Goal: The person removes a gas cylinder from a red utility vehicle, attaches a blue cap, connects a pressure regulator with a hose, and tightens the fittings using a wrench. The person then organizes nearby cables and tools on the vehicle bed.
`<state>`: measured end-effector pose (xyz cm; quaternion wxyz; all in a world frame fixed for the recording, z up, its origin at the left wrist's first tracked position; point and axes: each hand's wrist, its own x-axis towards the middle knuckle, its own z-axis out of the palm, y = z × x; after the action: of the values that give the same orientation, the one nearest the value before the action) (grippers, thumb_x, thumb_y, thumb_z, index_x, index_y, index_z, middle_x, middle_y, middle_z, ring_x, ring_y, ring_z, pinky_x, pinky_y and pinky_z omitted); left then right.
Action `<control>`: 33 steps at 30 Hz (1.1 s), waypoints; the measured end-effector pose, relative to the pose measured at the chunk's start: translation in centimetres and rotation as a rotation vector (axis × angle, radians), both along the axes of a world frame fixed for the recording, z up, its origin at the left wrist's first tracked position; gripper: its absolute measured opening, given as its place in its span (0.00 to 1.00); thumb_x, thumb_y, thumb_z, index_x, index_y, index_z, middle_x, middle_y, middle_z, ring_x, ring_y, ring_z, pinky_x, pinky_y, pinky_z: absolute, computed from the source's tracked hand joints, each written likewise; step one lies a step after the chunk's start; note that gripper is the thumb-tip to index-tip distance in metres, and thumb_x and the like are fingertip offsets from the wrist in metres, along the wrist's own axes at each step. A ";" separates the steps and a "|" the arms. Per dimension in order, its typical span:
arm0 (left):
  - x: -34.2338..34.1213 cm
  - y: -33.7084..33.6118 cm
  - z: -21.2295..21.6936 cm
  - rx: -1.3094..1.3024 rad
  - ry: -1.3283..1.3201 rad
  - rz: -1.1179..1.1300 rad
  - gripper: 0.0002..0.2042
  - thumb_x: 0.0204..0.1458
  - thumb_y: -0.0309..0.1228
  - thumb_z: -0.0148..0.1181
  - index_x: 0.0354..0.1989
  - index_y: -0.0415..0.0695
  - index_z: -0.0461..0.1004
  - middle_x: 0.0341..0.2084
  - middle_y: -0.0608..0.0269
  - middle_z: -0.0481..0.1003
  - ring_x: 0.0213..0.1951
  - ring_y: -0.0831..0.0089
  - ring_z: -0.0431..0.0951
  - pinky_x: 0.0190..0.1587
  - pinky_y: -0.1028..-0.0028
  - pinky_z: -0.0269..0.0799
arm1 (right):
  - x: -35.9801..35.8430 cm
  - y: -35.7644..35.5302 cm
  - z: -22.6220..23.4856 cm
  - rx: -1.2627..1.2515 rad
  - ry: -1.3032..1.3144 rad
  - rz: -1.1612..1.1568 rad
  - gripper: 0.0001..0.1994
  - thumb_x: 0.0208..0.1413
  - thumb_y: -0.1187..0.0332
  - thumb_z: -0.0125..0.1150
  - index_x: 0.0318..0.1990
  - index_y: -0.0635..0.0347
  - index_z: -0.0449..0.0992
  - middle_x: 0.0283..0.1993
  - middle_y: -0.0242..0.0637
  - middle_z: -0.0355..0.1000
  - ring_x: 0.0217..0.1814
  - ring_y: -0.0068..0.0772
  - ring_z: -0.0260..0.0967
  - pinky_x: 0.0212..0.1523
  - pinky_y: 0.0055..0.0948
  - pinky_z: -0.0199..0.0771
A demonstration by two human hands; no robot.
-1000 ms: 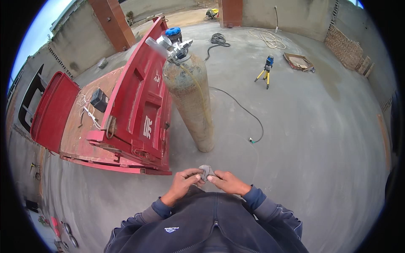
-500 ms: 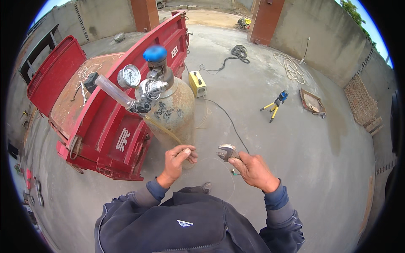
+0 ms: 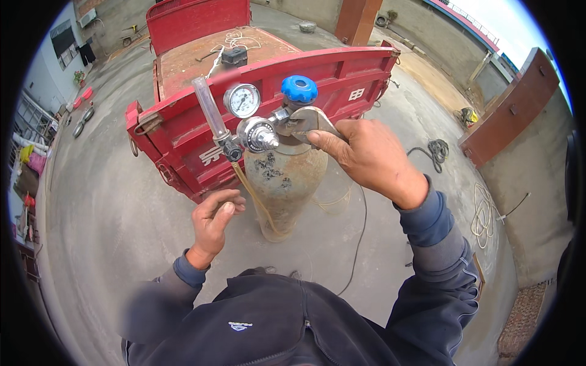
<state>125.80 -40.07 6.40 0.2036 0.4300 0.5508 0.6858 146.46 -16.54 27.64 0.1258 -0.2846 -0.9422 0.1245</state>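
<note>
A worn grey gas cylinder (image 3: pixel 287 183) stands upright on the concrete in front of me. On its top sit a blue valve knob (image 3: pixel 299 89), a round pressure gauge (image 3: pixel 242 100) and a clear flow tube (image 3: pixel 209 108). My right hand (image 3: pixel 366 154) grips a grey metal wrench (image 3: pixel 308 121), whose jaw sits at the fitting just under the blue knob. My left hand (image 3: pixel 213 219) hovers lower left of the cylinder, fingers loosely curled and empty, close to a thin yellowish hose (image 3: pixel 251 196) running down from the regulator.
A red cart (image 3: pixel 201 61) with a flat rusty bed stands right behind the cylinder. A black cable (image 3: pixel 360 232) trails over the concrete on the right, with coiled cords (image 3: pixel 436 150) farther off. Brick-red doors (image 3: pixel 506 110) and a wall lie at the right.
My view has closed in on the cylinder top. My right hand rose from waist height and brought the wrench up to the valve fitting. My left hand stayed low and empty.
</note>
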 end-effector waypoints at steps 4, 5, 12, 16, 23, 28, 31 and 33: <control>-0.9 2.7 5.8 0.072 0.052 0.133 0.26 0.73 0.41 0.58 0.71 0.34 0.71 0.56 0.54 0.81 0.56 0.71 0.81 0.57 0.68 0.80 | -2.8 1.6 4.1 0.212 -0.143 0.178 0.24 0.69 0.50 0.65 0.35 0.68 0.86 0.31 0.60 0.79 0.37 0.65 0.81 0.39 0.55 0.80; -1.2 3.7 6.4 0.112 -0.001 0.155 0.27 0.73 0.42 0.57 0.71 0.34 0.71 0.56 0.54 0.82 0.56 0.71 0.82 0.57 0.68 0.80 | -3.7 1.6 4.4 0.325 -0.169 0.213 0.26 0.73 0.51 0.61 0.31 0.67 0.84 0.27 0.52 0.79 0.34 0.58 0.80 0.39 0.53 0.78; -1.6 6.2 8.2 0.079 -0.178 -0.017 0.27 0.75 0.44 0.48 0.70 0.32 0.71 0.46 0.54 0.83 0.46 0.68 0.86 0.49 0.68 0.83 | -9.2 0.5 8.2 0.471 -0.622 0.403 0.17 0.70 0.62 0.59 0.37 0.69 0.85 0.36 0.54 0.82 0.40 0.55 0.82 0.42 0.49 0.82; -2.8 6.5 7.8 0.100 -0.171 -0.119 0.28 0.74 0.45 0.49 0.69 0.32 0.71 0.43 0.56 0.84 0.44 0.68 0.86 0.47 0.70 0.82 | -11.5 -1.2 9.9 0.442 -0.802 0.297 0.15 0.63 0.64 0.60 0.37 0.68 0.87 0.37 0.54 0.82 0.40 0.55 0.82 0.44 0.48 0.83; -5.8 6.9 6.4 0.100 -0.102 -0.278 0.28 0.72 0.43 0.55 0.68 0.29 0.71 0.47 0.54 0.83 0.44 0.67 0.86 0.51 0.67 0.83 | -14.3 -3.1 10.3 0.388 -0.859 -0.001 0.17 0.63 0.58 0.66 0.42 0.65 0.89 0.41 0.50 0.84 0.47 0.54 0.84 0.51 0.48 0.83; -7.1 7.3 6.3 0.124 -0.059 -0.368 0.28 0.72 0.44 0.54 0.67 0.28 0.73 0.48 0.53 0.83 0.44 0.68 0.85 0.49 0.69 0.82 | -14.9 -3.3 10.2 0.430 -0.912 -0.030 0.17 0.63 0.56 0.70 0.51 0.57 0.90 0.49 0.44 0.86 0.53 0.51 0.84 0.52 0.48 0.83; -7.7 7.1 6.4 0.136 -0.060 -0.367 0.29 0.73 0.45 0.55 0.66 0.28 0.74 0.47 0.53 0.83 0.43 0.69 0.85 0.48 0.69 0.82 | -15.5 -2.2 10.1 0.295 -0.898 -0.045 0.16 0.66 0.60 0.68 0.47 0.67 0.88 0.42 0.51 0.84 0.46 0.52 0.84 0.49 0.46 0.83; -7.6 6.8 6.8 0.155 -0.119 -0.388 0.29 0.73 0.45 0.55 0.66 0.28 0.74 0.46 0.53 0.84 0.42 0.69 0.85 0.48 0.69 0.81 | -16.1 -2.0 10.2 0.216 -0.888 -0.085 0.14 0.64 0.65 0.68 0.43 0.71 0.88 0.38 0.54 0.83 0.42 0.54 0.83 0.45 0.45 0.83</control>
<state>118.15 -33.31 13.21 0.3303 0.5012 0.3903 0.6981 130.33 -18.51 37.86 -0.2563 -0.3339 -0.8999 -0.1137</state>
